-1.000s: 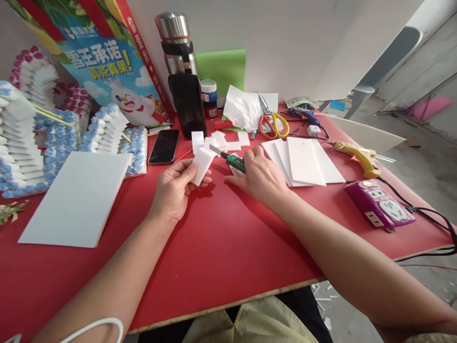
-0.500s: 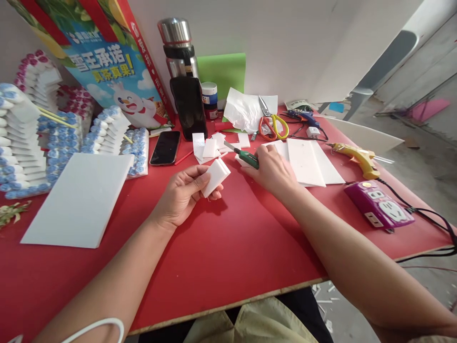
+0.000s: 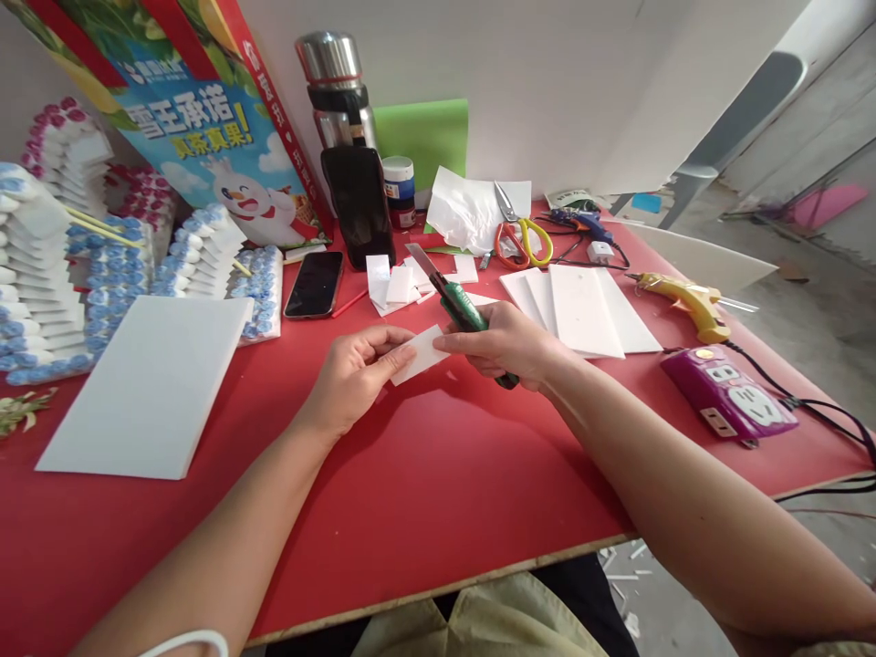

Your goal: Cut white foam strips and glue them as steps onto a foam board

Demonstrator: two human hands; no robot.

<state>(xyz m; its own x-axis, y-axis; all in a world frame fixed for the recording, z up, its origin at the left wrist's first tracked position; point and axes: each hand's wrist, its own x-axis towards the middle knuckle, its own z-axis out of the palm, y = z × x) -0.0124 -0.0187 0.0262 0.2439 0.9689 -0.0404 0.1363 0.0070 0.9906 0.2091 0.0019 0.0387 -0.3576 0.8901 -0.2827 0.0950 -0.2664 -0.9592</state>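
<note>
Between thumb and fingers, my left hand pinches a small white foam-board piece just above the red table. My right hand is closed around a green utility knife, its blade out and pointing up and away to the left. The thumb side of that hand touches the right end of the white piece. Small white offcuts lie on the table beyond my hands. Larger white sheets lie overlapped just right of my right hand.
Scissors rest near crumpled paper at the back. A yellow glue gun and a purple power strip with cords are at right. A white board stack, a phone and a steel flask stand or lie leftward.
My right hand has come up and left with the utility knife and now touches the white piece. The piece in my left hand has turned flatter.
</note>
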